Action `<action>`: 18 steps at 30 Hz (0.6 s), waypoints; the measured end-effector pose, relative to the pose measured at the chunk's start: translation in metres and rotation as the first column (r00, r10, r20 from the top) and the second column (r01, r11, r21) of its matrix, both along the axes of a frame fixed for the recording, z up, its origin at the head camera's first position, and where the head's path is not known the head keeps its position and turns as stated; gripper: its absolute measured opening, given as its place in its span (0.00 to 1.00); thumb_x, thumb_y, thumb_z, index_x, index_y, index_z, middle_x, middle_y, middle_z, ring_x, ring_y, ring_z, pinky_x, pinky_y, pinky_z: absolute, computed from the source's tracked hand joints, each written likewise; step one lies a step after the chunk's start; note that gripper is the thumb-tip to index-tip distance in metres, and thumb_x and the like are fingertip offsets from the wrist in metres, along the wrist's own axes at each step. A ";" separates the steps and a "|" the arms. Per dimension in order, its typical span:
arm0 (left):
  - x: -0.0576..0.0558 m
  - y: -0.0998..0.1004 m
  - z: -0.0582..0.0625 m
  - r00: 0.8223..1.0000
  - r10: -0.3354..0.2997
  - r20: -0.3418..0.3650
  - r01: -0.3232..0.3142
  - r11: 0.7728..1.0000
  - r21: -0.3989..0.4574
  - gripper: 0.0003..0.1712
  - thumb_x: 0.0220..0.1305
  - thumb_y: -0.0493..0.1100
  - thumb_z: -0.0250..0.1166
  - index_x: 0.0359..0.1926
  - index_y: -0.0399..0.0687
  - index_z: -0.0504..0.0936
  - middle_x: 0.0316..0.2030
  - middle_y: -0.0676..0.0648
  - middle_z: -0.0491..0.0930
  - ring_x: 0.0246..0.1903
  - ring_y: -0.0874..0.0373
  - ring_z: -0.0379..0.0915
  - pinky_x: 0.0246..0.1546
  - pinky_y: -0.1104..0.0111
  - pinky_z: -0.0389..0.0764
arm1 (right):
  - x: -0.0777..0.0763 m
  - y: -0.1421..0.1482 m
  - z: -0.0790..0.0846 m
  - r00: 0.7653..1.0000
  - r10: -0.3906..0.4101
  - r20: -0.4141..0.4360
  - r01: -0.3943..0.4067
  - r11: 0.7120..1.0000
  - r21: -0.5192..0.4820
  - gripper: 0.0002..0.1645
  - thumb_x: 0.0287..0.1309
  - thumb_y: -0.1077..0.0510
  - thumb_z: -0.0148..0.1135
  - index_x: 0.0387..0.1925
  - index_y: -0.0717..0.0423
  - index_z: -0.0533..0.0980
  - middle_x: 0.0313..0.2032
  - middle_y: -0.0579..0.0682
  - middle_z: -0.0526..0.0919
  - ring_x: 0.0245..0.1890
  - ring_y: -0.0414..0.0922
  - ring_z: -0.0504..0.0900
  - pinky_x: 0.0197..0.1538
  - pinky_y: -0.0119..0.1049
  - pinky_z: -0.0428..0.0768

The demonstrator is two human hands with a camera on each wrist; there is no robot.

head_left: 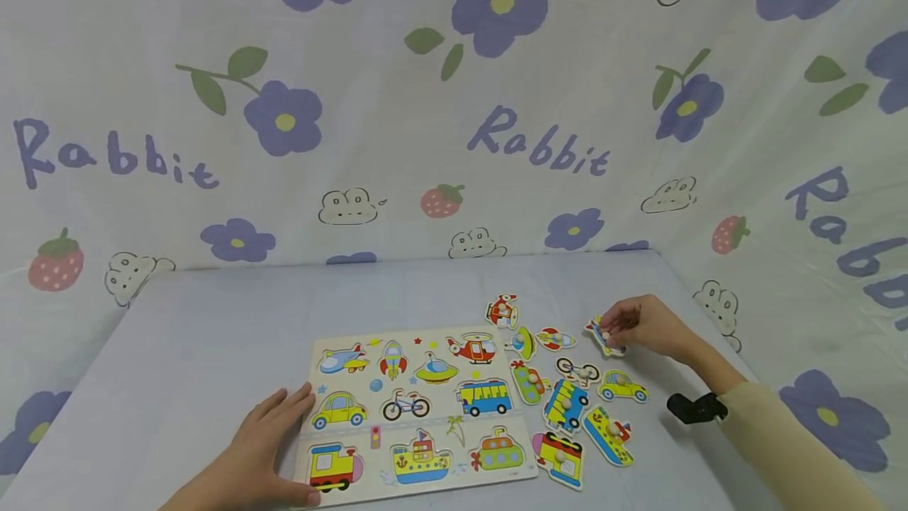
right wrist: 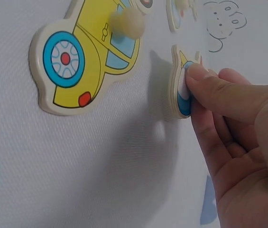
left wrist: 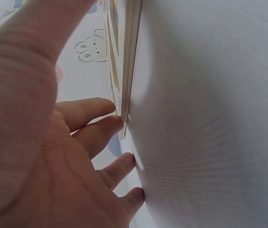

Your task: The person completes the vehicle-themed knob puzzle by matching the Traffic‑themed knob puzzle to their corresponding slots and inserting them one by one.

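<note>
My right hand [head_left: 649, 330] pinches an airplane puzzle piece [head_left: 597, 330] between thumb and index finger, at the far right of the loose pieces. In the right wrist view the airplane stands close to the white surface; whether it touches is unclear. My left hand [head_left: 258, 448] rests at the left edge of a wooden puzzle board [head_left: 369, 487], its thumb on the lower left corner. The left wrist view shows those fingers [left wrist: 107, 126] spread, some against the board's edge, others on the table. Vehicle pictures fill the board's recesses.
Right of the board lie loose knobbed pieces: a helicopter [head_left: 500, 312], a rocket [head_left: 553, 339], a bicycle [head_left: 578, 371], a yellow car [head_left: 624, 386], a blue bus [head_left: 566, 408], a ship [head_left: 608, 436], a train [head_left: 560, 460] and others. A patterned curtain [head_left: 397, 140] hangs behind the table.
</note>
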State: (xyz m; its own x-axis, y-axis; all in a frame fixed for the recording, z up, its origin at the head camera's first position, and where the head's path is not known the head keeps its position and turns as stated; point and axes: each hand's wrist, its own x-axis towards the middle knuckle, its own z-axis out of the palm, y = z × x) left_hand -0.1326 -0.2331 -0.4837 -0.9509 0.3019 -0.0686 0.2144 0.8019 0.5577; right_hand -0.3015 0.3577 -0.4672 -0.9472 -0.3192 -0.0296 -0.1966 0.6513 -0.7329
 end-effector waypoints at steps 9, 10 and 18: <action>0.000 0.000 0.001 1.000 0.009 0.009 -0.009 1.000 -0.002 0.74 0.25 0.74 0.79 0.72 0.43 0.63 0.74 0.45 0.55 0.71 0.37 0.39 0.62 0.33 0.52 | 0.005 -0.008 0.000 1.000 -0.012 -0.009 0.012 1.000 -0.018 0.13 0.49 0.65 0.76 0.38 0.58 0.83 0.34 0.52 0.84 0.33 0.50 0.80 0.37 0.33 0.81; 0.000 0.001 0.002 1.000 0.010 0.013 -0.010 1.000 0.001 0.74 0.25 0.73 0.79 0.72 0.42 0.63 0.74 0.45 0.55 0.71 0.38 0.39 0.61 0.32 0.52 | 0.005 -0.009 -0.001 1.000 -0.014 -0.013 0.014 1.000 -0.024 0.13 0.48 0.65 0.76 0.38 0.59 0.83 0.34 0.52 0.84 0.32 0.50 0.80 0.36 0.33 0.81; 0.000 0.001 0.003 1.000 0.006 0.019 -0.006 1.000 0.002 0.73 0.25 0.73 0.80 0.72 0.42 0.64 0.74 0.44 0.55 0.71 0.37 0.39 0.61 0.32 0.52 | 0.008 -0.015 -0.004 0.998 -0.030 -0.051 0.028 0.999 -0.042 0.13 0.48 0.64 0.77 0.38 0.59 0.83 0.32 0.51 0.84 0.31 0.50 0.79 0.34 0.33 0.81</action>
